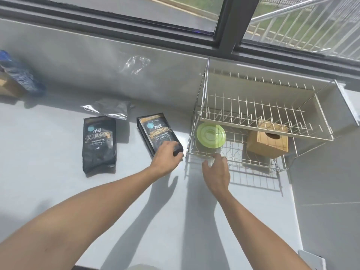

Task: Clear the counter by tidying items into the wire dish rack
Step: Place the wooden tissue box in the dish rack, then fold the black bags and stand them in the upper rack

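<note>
On the pale grey tabletop (58, 191) the left hand (165, 154) lies over the near end of a black coffee bag (155, 133), fingers curled around its bottom corner in a grip, the bag lying flat and angled just left of the wire dish rack (253, 121). A second black coffee bag (99, 145) of the same print lies flat further left, well apart from the first. Beyond it, toward the wall, sits a crumpled silver foil pouch (111, 109), and at the far left edge a blue packet (21, 75) leans by a brown box (7, 86) that is only partly in view. The right hand (216, 170) is at the near front rail of the rack's lower tier, fingers loosely spread and half open; it seems to touch the rail or a clear thing there, but blur makes it impossible to tell whether it holds anything. In the lower tier a clear container with a green lid (210, 135) stands at the left end, right above that hand, and a wooden tissue box (267, 140) rests to the right of it, tilted. The upper tier is bare wire. The rack stands against the wall below a dark-framed window (226, 26).
</note>
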